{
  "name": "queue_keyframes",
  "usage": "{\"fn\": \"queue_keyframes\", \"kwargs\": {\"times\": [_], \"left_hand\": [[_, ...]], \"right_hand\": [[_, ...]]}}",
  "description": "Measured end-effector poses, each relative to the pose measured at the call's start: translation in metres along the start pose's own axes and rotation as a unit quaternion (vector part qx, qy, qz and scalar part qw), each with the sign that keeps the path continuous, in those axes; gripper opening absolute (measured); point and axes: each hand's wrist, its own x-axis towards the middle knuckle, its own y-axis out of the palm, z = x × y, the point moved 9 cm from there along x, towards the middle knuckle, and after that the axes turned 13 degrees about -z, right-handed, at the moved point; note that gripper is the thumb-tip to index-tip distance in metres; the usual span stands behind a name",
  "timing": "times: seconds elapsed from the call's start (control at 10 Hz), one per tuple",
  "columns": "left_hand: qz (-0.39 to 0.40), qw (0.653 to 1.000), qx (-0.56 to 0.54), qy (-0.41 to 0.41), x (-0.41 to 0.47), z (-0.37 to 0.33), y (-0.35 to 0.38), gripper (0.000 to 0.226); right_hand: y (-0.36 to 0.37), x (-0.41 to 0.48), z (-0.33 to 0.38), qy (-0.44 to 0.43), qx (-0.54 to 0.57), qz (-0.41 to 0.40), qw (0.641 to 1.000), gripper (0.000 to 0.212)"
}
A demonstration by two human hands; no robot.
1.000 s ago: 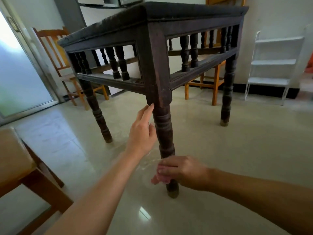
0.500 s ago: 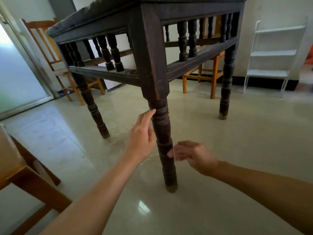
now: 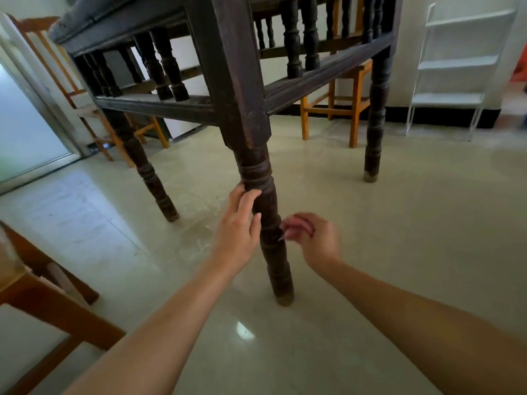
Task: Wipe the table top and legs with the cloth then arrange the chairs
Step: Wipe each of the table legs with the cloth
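Note:
A dark wooden table with turned legs and a spindle rail fills the upper view. Its near leg stands in front of me. My left hand rests against the left side of that leg, fingers apart and touching the wood. My right hand is at the leg's right side, closed on a small pink cloth pressed to the leg at mid height. The table top is mostly out of view above.
An orange wooden chair stands behind the table, another chair at the back left by a glass door. A brown chair is close at my lower left. A white shelf rack lines the right wall. The floor is glossy tile.
My right hand with the cloth has moved up the near leg from close to its foot to mid height. My left hand has slid down from the leg's square block onto the turned part. The view has moved closer.

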Motion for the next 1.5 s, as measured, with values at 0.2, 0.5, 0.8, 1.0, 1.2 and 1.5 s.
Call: {"fn": "queue_keyframes", "kwargs": {"times": [0.2,0.5,0.8,1.0,1.2,1.5], "left_hand": [[0.015,1.0,-0.014,-0.009,-0.008,-0.001,0.005,0.054],[0.038,0.999,0.001,-0.015,-0.022,0.006,0.012,0.064],[0.098,0.995,0.009,-0.003,-0.051,0.021,0.036,0.04],[0.103,0.995,0.009,0.006,-0.058,0.027,0.04,0.04],[0.106,0.994,0.009,0.02,-0.06,0.027,0.039,0.045],[0.098,0.995,0.013,0.015,-0.063,0.028,0.042,0.05]], "right_hand": [[0.029,-0.043,-0.023,-0.087,-0.083,0.052,0.991,0.04],[-0.001,0.0,-0.046,0.205,0.207,-0.068,0.954,0.022],[-0.009,-0.029,-0.078,0.017,-0.164,0.083,0.983,0.022],[0.014,-0.01,-0.026,-0.072,-0.132,0.011,0.989,0.037],[0.012,-0.065,-0.087,-0.082,-0.284,0.153,0.943,0.029],[0.015,-0.035,-0.052,-0.042,-0.162,-0.004,0.986,0.017]]}}
